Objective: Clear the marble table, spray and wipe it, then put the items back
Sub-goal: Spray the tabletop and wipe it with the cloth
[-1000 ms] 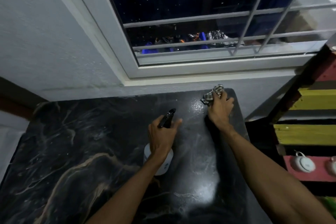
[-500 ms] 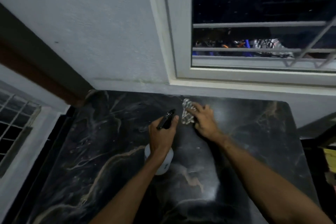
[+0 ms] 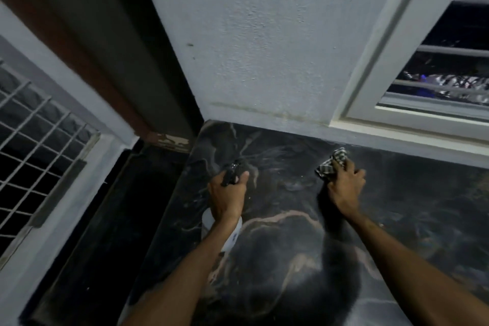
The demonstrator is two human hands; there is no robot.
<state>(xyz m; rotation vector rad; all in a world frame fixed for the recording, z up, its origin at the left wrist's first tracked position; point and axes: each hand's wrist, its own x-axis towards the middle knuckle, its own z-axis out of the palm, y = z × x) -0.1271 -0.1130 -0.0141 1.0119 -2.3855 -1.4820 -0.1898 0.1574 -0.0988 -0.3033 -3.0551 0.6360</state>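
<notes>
The black marble table [image 3: 291, 259] with pale veins fills the lower middle and right of the head view. My left hand [image 3: 227, 197] grips a white spray bottle [image 3: 232, 235] by its black trigger head, held over the table's left part. My right hand [image 3: 345, 188] holds a checked cloth [image 3: 332, 164] bunched under its fingers and presses it on the marble near the back wall. No other items lie on the visible tabletop.
A white wall [image 3: 264, 47] runs along the table's back edge, with a barred window [image 3: 444, 74] at the upper right. Left of the table drops a dark gap [image 3: 111, 219], beside a wooden frame [image 3: 105, 66] and a grilled window [image 3: 34, 140].
My view has swung left, toward the table's left end. My right hand has carried the cloth leftward along the back edge. My left hand keeps its hold on the bottle.
</notes>
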